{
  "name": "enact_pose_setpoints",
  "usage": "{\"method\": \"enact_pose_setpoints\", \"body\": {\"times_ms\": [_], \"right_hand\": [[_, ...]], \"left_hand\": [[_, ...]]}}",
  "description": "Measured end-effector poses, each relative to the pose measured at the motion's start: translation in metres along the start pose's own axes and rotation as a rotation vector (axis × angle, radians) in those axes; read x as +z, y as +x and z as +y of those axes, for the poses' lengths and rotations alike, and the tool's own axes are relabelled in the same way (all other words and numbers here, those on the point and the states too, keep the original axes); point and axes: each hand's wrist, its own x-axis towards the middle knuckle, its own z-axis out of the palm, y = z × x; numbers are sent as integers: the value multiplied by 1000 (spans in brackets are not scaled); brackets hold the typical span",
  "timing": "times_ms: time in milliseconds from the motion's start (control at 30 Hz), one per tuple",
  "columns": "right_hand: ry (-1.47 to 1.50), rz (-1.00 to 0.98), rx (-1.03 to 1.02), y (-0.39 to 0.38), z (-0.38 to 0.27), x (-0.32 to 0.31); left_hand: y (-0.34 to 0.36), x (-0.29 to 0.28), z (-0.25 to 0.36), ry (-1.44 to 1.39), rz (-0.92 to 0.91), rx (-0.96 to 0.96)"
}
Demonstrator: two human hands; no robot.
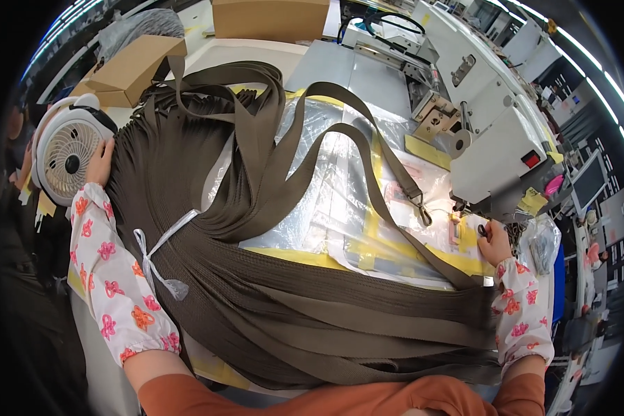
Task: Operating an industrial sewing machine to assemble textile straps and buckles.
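— Looking down, we see our left hand [100, 161] resting against the rim of the small white fan [66, 158] at the far left, fingers loosely curled on it; we cannot tell whether that grip really closes on anything.

— And our right hand [494, 243] is at the right, under the head of the white sewing machine [492, 149], fingers pinched on something small and dark we cannot make out.

— The olive webbing straps [270, 305] lie in a thick bundle across the surface, from near us toward the far left, tied with a white ribbon [161, 244].

— One strap loops over the clear plastic sheet [340, 201], its metal clip [423, 211] just left of our right hand.

— Our worry: that loose loop could drag into the machine, since it lies so near the needle area.

— And the heap may slide off the near edge, because much of it hangs over our lap.
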Motion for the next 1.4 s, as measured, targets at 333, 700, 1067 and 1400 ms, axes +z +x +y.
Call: {"method": "enact_pose_setpoints", "body": {"times_ms": [333,700,1067,1400], "right_hand": [[85,-7,1,-2,-2,2],[444,13,-37,-9,29,9],[1001,98,47,-26,27,22],[1054,-15,4,-26,23,11]], "left_hand": [[-27,-14,-37,731,8,-96],[-202,-18,410,-68,-342,894],[-365,136,568,-385,-928,1525],[-390,133,568,-405,-1117,1210]]}}
